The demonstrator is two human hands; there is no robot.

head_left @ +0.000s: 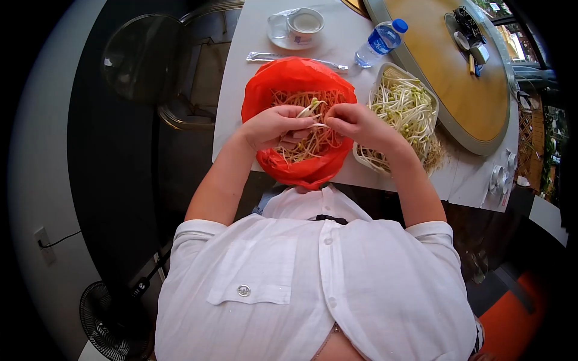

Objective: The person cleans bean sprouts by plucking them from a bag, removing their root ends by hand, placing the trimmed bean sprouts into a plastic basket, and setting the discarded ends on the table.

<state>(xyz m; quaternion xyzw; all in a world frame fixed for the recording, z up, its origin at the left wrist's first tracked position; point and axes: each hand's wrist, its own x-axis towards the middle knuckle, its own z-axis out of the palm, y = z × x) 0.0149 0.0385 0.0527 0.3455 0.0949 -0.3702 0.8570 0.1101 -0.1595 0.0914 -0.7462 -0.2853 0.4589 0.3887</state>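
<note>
Bean sprouts [310,111] are pinched in my left hand [278,127], their pale stems and yellow-green heads sticking up past the fingers. Close beside it, my right hand [360,124] has thumb and forefinger pressed together near the end of a white stem; whether it grips that stem is too small to tell. Both hands are over an open red plastic bag [265,84], which holds a tangle of thin brownish root ends [301,151]. Right of the bag, a white basket [382,73] is heaped with whole bean sprouts [404,105], partly hidden by my right forearm.
On the white table [238,90] are a water bottle [382,42] with a blue cap, a cup on a saucer [306,23] and a wrapped chopstick packet [295,59]. A round brown turntable [451,66] fills the far right. A clear chair [144,66] stands left, a black fan [111,319] lower left.
</note>
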